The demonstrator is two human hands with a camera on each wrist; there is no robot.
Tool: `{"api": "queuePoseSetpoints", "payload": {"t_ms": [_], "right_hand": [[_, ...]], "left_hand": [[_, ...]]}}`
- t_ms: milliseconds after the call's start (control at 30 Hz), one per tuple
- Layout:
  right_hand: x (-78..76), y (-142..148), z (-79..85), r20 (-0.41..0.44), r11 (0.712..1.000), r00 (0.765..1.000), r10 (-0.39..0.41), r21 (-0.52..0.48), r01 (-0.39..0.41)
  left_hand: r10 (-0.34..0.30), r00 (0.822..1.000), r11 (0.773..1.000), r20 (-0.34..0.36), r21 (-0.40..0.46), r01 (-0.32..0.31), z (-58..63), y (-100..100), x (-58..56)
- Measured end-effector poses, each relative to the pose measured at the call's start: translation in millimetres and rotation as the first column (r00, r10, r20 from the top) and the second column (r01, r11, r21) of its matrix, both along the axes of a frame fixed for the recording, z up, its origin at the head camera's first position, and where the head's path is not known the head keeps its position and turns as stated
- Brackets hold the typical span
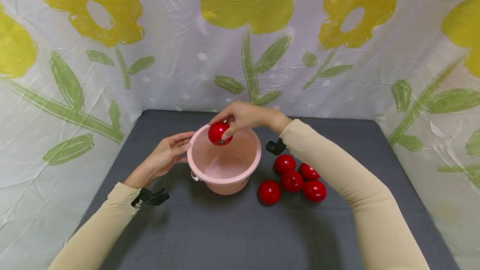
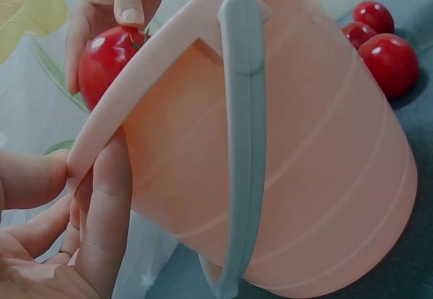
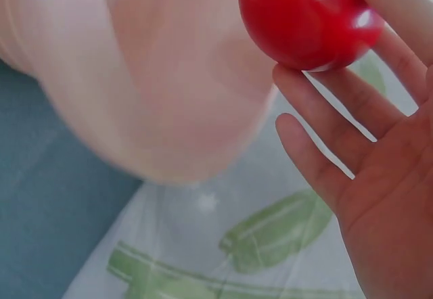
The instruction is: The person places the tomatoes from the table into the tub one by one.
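Tomato [image 1: 217,134] up at the mouth of the pink bucket [image 1: 226,188], and it's your right hand [image 1: 243,116] that has it! You've got it pinched between thumb and fingers, arm reaching across from the right, and the right wrist view shows your little finger [image 3: 311,157] stretched out, off the fruit.

Watch the one relation that counts: fruit against opening. From the head view it sits over the far-left part of the mouth, away from the middle. No long axis to line up, because it's nearly round; the green stem [image 1: 222,141] faces your side. Over to the left wrist view, where the rim [image 1: 225,180] cuts across the tomato's lower part; whether they touch, I can't tell.

And your left hand [image 1: 165,156]? Thumb and fingers pinch that rim on the left, with the tomato just to their right. Close on both sides, but the right hand owns it.

Down below, the bucket stands upright on the dark table [image 1: 225,236], handle [image 2: 243,143] hanging outside. Off to its right, five loose tomatoes [image 1: 291,181] bunch beside your right sleeve [image 1: 330,157], nearer your right hand than your left. My call: height over the lip and centring matter most.
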State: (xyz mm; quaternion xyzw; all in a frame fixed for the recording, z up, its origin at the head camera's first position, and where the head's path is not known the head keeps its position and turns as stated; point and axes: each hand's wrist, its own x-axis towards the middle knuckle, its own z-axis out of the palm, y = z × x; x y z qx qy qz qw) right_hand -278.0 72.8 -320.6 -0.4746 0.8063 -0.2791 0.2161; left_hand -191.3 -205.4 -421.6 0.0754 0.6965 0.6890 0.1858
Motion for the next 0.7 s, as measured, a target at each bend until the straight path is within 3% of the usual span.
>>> {"api": "queuePoseSetpoints", "payload": {"t_ms": [700], "right_hand": [[12.6,-28.2,-26.8,0.108,0.998,0.994,0.024,0.061,-0.030]], "left_hand": [[-0.015,1.000,0.999,-0.003,0.032,0.016,-0.3,-1.9,0.6]]}}
